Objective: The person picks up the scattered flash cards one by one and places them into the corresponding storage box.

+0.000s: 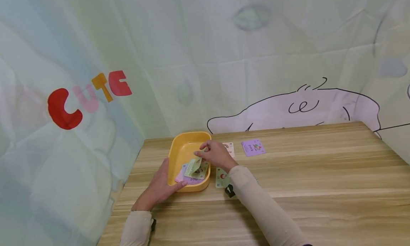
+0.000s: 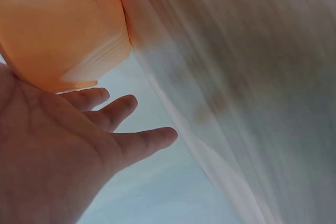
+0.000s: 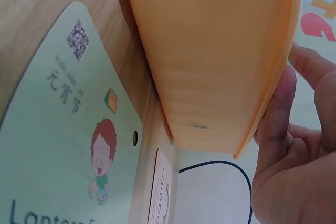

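Inside yellow tray [image 1: 183, 153], cards [image 1: 190, 169], just below right hand [image 1: 216, 155]

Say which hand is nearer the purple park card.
Right hand, over the right rim of the yellow tray, left of the purple park card; the left hand is farther, at the tray's left side.

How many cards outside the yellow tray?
3 recognizable: purple park card, rear; rainbow card, left of it; green card, right of the tray. The right sleeve may hide more.
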Motion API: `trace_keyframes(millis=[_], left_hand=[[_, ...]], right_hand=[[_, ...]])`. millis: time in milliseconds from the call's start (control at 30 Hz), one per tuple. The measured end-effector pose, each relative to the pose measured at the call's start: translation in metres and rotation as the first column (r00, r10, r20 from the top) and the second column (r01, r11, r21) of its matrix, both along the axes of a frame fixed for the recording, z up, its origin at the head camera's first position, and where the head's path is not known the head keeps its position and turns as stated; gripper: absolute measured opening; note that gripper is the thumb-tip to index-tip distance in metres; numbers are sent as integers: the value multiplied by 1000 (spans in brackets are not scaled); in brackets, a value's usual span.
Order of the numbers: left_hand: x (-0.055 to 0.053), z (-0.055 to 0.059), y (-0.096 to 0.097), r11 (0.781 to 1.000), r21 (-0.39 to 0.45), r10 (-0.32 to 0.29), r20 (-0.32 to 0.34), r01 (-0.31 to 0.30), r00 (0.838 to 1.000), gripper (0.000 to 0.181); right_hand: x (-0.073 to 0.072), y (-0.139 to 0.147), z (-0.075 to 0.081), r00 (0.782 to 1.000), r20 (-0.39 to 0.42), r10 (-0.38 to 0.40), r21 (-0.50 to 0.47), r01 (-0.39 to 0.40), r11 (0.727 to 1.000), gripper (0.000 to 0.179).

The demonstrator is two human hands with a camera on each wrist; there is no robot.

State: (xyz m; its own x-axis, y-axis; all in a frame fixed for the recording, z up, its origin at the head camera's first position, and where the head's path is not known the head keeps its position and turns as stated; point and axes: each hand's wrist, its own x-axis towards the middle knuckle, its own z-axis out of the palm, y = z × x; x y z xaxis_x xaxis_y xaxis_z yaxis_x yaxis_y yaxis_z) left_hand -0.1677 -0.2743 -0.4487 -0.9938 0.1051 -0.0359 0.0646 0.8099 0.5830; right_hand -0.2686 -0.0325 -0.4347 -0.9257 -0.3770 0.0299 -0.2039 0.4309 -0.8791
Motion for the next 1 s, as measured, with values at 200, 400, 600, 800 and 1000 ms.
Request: trace_keyframes(millis=[200, 400, 600, 800, 1000], left_hand=[[2, -2, 2, 1000, -3, 15, 34, -15, 999, 120], [2, -5, 3, 1000, 25, -1, -3, 1, 1000, 116], [2, -5, 1, 999, 40, -26, -57, 28, 998, 111], [-2, -1, 0, 997, 57, -40, -101, 46, 994, 104], [-5, -1, 2, 997, 60, -48, -118, 55, 992, 102]], right_hand=[[2, 2, -2, 998, 53, 25, -15, -25, 1000, 48], [5, 8, 2, 997, 35, 66, -36, -65, 997, 32], [4, 21, 4, 994, 29, 107, -128, -103, 986, 22], [2, 39, 10, 985, -7, 172, -173, -171, 970, 27], [-8, 67, 17, 987, -16, 161, -123, -162, 979, 31]])
